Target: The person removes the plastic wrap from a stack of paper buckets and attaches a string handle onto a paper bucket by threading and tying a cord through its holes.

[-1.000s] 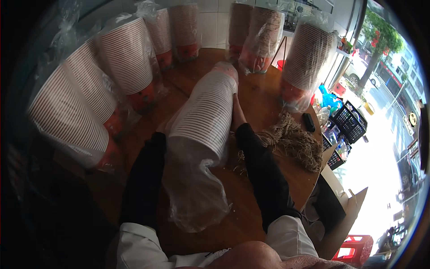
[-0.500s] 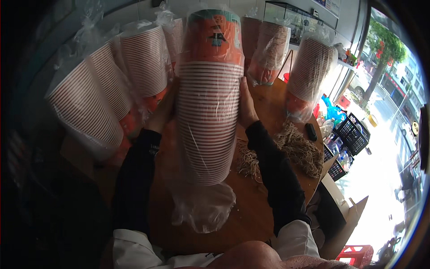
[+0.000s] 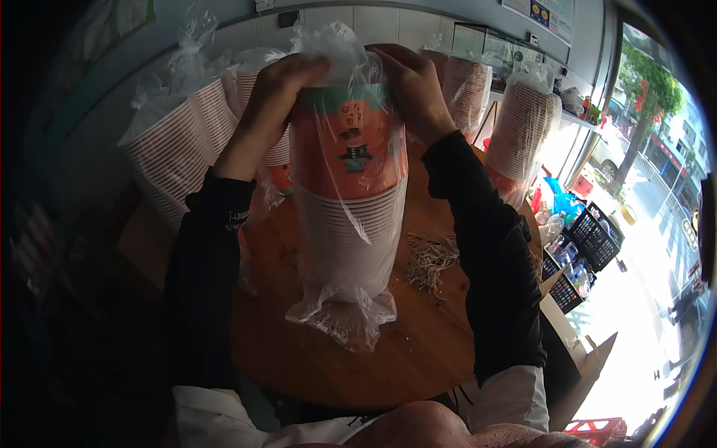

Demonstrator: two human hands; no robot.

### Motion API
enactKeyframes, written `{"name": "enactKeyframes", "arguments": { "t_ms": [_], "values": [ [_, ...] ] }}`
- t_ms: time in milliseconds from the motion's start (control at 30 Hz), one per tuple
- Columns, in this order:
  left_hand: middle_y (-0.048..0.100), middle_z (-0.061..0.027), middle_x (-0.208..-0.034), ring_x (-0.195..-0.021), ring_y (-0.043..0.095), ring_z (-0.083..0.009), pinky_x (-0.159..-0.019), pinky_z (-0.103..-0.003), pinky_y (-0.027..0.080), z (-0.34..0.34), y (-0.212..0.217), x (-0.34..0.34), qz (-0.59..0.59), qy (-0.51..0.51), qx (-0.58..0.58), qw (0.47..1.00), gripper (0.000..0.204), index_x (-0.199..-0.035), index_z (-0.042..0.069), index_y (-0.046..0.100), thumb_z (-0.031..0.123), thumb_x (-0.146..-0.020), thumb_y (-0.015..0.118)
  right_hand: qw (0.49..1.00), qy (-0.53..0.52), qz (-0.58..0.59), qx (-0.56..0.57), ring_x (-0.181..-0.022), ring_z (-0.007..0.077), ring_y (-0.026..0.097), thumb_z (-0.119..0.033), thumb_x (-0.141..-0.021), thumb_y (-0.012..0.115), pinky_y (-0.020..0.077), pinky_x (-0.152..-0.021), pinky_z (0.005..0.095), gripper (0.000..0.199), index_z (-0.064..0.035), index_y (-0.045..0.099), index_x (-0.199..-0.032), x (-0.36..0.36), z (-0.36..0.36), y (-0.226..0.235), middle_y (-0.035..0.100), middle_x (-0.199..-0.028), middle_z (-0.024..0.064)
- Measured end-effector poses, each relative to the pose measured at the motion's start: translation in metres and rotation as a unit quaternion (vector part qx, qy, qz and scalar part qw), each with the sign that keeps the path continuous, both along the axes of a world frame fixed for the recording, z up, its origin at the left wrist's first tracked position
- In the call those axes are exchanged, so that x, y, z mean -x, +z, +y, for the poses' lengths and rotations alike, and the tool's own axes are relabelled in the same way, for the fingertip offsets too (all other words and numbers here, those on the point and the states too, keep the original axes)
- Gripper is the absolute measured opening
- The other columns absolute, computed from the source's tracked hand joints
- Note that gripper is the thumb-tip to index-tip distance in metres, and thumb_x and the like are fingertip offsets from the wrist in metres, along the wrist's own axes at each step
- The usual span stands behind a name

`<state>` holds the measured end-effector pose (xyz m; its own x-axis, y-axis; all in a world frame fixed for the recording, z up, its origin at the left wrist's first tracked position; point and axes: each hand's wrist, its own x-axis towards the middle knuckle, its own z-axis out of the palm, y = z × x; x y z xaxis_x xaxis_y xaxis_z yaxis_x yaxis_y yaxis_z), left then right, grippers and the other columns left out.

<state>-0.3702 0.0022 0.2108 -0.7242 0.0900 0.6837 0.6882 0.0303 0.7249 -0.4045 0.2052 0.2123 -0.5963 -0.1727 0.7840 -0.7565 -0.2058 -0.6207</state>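
Note:
A tall stack of orange and white paper cups (image 3: pixel 351 201) in a clear plastic bag stands upright in the middle of the round wooden table (image 3: pixel 418 351). My left hand (image 3: pixel 272 93) grips the bag's top on the left side. My right hand (image 3: pixel 411 86) grips the top on the right side. Both hands pinch the loose plastic above the uppermost cup. The bag's open end (image 3: pixel 340 317) spreads crumpled on the table at the stack's base.
More bagged cup stacks lean at the back: left (image 3: pixel 175 153), behind (image 3: pixel 463 89) and right (image 3: pixel 523 138). A heap of thin pale strips (image 3: pixel 432 257) lies right of the stack. Black crates with bottles (image 3: pixel 586 239) sit beyond the table's right edge.
The stack lay tilted on the table a second ago; it was lifted and stood upright. Both hands slid from its sides up to the bag's top.

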Motion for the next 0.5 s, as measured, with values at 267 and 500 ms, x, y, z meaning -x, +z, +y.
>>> {"name": "enactKeyframes", "arguments": {
  "t_ms": [267, 500],
  "values": [
    [0.070, -0.0028, -0.097, -0.093, 0.063, -0.0103, -0.087, -0.025, 0.046, -0.010, 0.042, 0.002, 0.090, 0.123, 0.032, 0.988, 0.025, -0.106, 0.002, 0.070, 0.020, -0.091, 0.065, 0.940, -0.184, 0.168, -0.233, -0.090, 0.0328, 0.065, -0.044, -0.089, 0.063, 0.0518, -0.084, 0.0428, 0.062, 0.0041, 0.053, -0.128, -0.019, 0.007, 0.035, 0.066, -0.105, 0.0189],
    [0.063, -0.0007, -0.079, -0.075, 0.058, -0.0140, -0.073, -0.026, 0.046, -0.015, 0.091, 0.000, 0.107, -0.044, 0.030, 0.993, 0.022, -0.095, 0.004, 0.068, 0.020, -0.095, 0.054, 0.940, -0.043, 0.080, -0.329, -0.053, 0.0214, 0.054, -0.034, -0.090, 0.061, 0.0434, -0.052, 0.0376, 0.038, 0.0029, 0.068, -0.083, -0.024, -0.047, 0.091, 0.056, -0.061, 0.0089]
  ]
}}
